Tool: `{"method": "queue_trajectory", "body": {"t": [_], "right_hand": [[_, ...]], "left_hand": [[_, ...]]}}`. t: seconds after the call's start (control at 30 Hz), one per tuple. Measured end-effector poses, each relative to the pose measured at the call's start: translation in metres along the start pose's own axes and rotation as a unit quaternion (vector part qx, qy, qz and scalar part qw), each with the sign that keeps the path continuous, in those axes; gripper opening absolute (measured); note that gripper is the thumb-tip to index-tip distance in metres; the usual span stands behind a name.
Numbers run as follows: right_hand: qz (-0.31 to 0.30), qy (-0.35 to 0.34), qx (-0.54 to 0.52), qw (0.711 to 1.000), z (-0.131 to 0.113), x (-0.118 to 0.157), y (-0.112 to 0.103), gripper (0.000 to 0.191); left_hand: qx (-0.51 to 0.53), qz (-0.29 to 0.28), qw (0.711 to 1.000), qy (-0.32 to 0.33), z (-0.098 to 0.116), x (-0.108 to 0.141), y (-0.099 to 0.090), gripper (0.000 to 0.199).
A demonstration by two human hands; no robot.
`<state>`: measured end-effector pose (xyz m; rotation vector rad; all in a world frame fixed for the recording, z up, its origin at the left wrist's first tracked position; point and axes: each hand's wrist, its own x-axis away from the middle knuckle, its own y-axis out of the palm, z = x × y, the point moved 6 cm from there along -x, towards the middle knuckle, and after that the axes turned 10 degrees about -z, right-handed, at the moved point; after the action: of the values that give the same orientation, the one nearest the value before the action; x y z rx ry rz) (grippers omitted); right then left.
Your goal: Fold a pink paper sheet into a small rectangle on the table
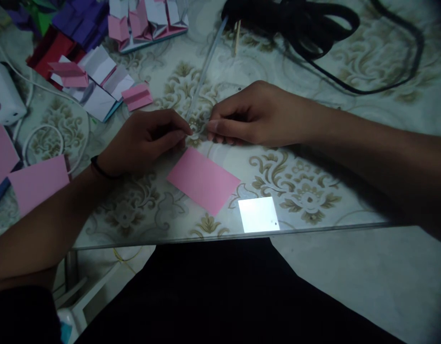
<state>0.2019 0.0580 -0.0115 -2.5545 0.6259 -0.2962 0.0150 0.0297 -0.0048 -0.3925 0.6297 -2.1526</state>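
A pink rectangle of paper [204,180] lies flat on the patterned table, just in front of my two hands. My left hand [148,136], with a dark band at the wrist, is closed, thumb and fingers drawn together just beyond the paper's far corner. Facing it across a small gap, my right hand [254,114] rests low over the table with its fingers curled in toward the thumb. Whatever either hand may hold is too small or hidden to make out. A thin translucent stick [206,67] runs from between the hands toward the back.
Folded pink-and-white paper pieces [98,79] and purple ones [80,21] crowd the back left. White cables [44,129], a white plastic device [5,93] and more pink paper [41,184] lie at left. A coiled black cable [313,28] sits at back right.
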Motion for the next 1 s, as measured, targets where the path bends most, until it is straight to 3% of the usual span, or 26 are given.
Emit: {"method": "queue_trajectory", "body": {"t": [0.47,0.6,1.0], "right_hand": [[-0.001,-0.023,0.025,0.999,-0.0006,-0.0004,0.0005,0.037],[0.001,-0.021,0.027,0.999,-0.0009,-0.0003,0.0,0.04],[0.009,-0.024,0.028,0.999,-0.0009,-0.0006,-0.0009,0.032]], "left_hand": [[-0.009,-0.015,0.999,0.05,0.0007,-0.0025,-0.0008,0.009],[-0.008,-0.005,1.0,0.006,0.0018,-0.0008,-0.0002,0.013],[-0.02,-0.001,1.0,-0.001,0.0043,-0.0001,-0.0003,0.011]]}}
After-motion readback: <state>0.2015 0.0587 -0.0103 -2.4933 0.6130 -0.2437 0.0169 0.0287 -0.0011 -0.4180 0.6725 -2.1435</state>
